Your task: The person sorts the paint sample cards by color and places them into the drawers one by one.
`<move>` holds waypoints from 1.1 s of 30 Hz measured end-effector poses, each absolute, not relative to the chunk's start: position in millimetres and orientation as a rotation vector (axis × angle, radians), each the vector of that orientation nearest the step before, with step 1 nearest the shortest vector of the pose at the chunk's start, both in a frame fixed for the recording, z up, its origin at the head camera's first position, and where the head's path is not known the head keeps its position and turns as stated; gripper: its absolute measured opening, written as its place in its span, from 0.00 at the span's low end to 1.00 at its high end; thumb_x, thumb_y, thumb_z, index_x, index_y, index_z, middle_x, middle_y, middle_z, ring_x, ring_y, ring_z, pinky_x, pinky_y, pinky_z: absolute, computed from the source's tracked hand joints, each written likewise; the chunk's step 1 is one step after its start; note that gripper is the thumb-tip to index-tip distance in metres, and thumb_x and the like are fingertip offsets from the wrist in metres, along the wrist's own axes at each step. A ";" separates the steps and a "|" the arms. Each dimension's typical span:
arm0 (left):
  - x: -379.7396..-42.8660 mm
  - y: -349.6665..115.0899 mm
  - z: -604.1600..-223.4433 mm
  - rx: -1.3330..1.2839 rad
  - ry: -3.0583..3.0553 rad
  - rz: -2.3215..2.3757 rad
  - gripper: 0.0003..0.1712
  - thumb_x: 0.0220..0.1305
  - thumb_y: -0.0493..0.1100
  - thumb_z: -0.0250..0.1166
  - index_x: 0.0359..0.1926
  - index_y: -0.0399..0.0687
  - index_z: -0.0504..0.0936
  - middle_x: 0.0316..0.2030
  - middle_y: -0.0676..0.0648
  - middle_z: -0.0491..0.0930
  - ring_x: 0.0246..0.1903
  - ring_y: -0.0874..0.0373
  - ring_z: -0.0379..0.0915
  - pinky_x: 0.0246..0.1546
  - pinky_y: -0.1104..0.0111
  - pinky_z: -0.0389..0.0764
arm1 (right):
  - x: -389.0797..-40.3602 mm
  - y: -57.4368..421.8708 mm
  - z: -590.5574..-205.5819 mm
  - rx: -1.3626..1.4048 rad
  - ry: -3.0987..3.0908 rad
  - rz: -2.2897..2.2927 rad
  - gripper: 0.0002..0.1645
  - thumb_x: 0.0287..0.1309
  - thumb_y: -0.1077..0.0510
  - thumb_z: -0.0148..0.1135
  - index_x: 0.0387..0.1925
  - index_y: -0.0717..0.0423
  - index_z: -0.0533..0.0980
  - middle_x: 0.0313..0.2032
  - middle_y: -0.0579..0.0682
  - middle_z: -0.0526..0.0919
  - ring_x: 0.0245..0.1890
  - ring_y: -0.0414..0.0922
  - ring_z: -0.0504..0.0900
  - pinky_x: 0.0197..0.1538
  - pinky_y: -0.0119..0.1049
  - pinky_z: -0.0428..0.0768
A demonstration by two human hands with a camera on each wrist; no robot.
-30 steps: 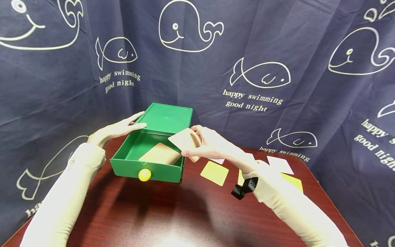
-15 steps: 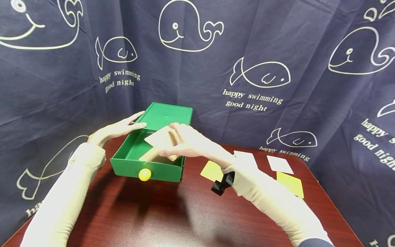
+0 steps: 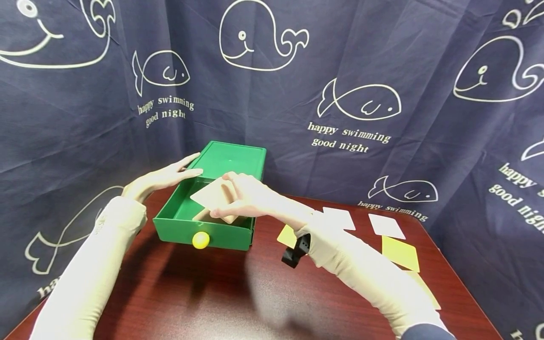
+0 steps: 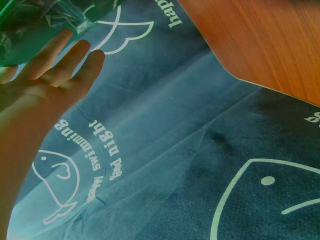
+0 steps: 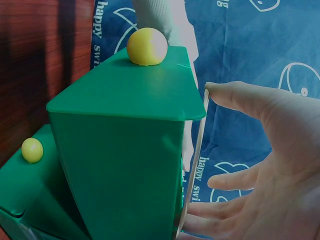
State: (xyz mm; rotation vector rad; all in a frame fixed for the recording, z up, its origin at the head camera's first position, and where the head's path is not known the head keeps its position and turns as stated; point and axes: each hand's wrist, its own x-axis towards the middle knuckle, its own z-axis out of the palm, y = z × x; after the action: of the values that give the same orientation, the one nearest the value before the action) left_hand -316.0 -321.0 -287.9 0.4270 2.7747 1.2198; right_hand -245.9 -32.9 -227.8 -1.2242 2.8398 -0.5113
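Pinching a pale card [image 3: 206, 194], right fingers [image 3: 228, 209] half-hiding another card [image 3: 201, 216] inside the green drawer [image 3: 229, 237]; left fingers [image 3: 187, 161] straight.

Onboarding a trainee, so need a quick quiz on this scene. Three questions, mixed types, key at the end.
1. What does the right hand hold over the open drawer?
2. Which view shows two yellow knobs? A) head B) left wrist C) right wrist
3. True or false: the left hand grips a knob.

Key:
1. A pale card, pinched between thumb and fingers.
2. C; the smaller-looking knob is at lower left.
3. False: it rests on the green box.
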 end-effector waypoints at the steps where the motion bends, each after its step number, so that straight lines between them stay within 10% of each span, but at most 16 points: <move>1: -316.3 -321.2 -288.0 0.427 2.773 1.220 0.45 0.71 0.58 0.51 0.77 0.59 0.36 0.76 0.40 0.40 0.72 0.36 0.46 0.72 0.42 0.51 | -245.9 -33.7 -228.2 -1.227 2.844 -0.505 0.48 0.49 0.37 0.68 0.66 0.56 0.63 0.53 0.53 0.77 0.53 0.48 0.74 0.52 0.38 0.77; 33: -317.7 -320.7 -289.1 0.408 2.766 1.237 0.44 0.71 0.58 0.51 0.77 0.60 0.36 0.75 0.39 0.45 0.69 0.39 0.52 0.71 0.45 0.55 | -251.9 -32.4 -238.6 -1.298 2.770 -0.521 0.45 0.49 0.40 0.70 0.65 0.54 0.66 0.55 0.53 0.76 0.54 0.48 0.73 0.51 0.37 0.76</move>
State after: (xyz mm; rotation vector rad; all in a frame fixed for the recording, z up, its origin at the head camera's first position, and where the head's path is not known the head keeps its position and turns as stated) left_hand -317.7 -320.7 -289.1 0.4084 2.7665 1.2368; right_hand -251.9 -32.4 -238.6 -1.2983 2.7696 -0.5207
